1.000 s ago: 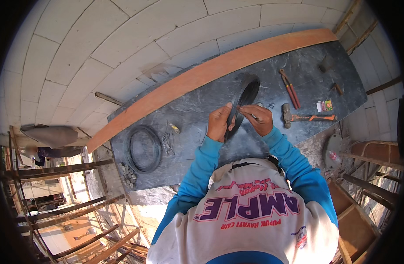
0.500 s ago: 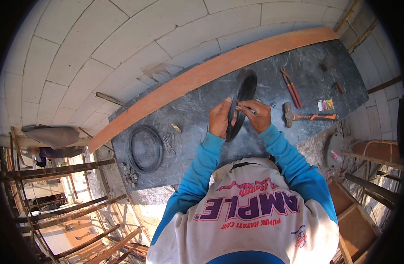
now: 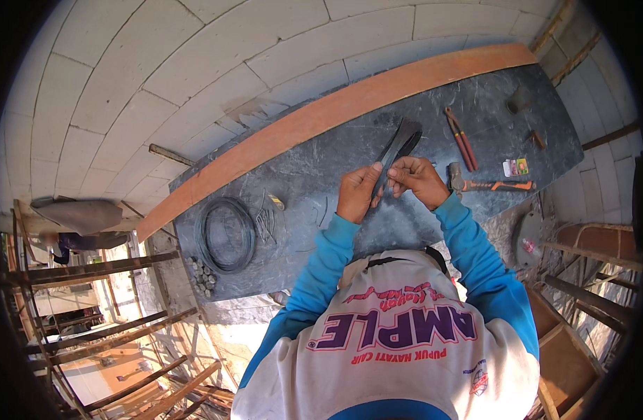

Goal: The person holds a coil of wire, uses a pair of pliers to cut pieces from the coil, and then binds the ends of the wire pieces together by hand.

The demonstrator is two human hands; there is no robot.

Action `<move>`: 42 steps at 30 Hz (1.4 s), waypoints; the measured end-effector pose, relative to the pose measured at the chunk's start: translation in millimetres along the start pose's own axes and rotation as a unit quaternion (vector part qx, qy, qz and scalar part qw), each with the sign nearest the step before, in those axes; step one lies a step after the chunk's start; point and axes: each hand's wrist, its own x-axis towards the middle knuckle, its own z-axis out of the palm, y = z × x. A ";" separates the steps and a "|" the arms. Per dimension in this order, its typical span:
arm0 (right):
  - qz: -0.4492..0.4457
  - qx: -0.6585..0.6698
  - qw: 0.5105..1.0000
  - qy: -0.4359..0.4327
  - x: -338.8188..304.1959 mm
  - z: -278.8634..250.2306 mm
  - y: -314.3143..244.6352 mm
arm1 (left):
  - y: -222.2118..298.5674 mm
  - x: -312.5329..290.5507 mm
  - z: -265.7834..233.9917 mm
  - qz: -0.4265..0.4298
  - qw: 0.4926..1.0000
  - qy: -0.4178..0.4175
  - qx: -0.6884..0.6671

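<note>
In front of my chest, over the dark tabletop (image 3: 300,178), I hold a black looped bundle (image 3: 405,133) of thin wire or strap; which of the two cannot be made out. My left hand (image 3: 358,192) is closed round its near part, thumb on top. Close beside it, my right hand (image 3: 417,180) pinches the bundle's right side with bent fingers. The far end of the loop sticks out beyond both hands toward the wooden board (image 3: 321,119). Part of the near end is hidden by my fingers.
Left on the table lie a coil of grey wire (image 3: 204,234), bent wire pieces (image 3: 265,227) and small round grey pieces (image 3: 201,276). At the right are red-handled pincers (image 3: 463,143), a hammer (image 3: 486,184) and a small colourful packet (image 3: 515,167). A block wall (image 3: 195,91) stands behind.
The black bundle has turned from a wide oval loop to a narrower, folded-looking shape tilted to the right. My right hand has shifted slightly right. Short dark wire bits now show left of my hands.
</note>
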 end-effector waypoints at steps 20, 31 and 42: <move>-0.415 -0.452 0.757 0.226 -10.2 31.9 4.7 | 5.4 6.1 -11.2 0.009 1.000 0.004 -0.011; -0.252 -0.217 0.925 0.181 -4.8 34.9 18.6 | -0.4 3.4 -4.4 0.002 0.999 0.000 -0.040; 0.034 0.059 0.997 0.032 -9.2 4.1 8.1 | 0.7 4.2 -4.2 0.003 0.999 -0.026 0.018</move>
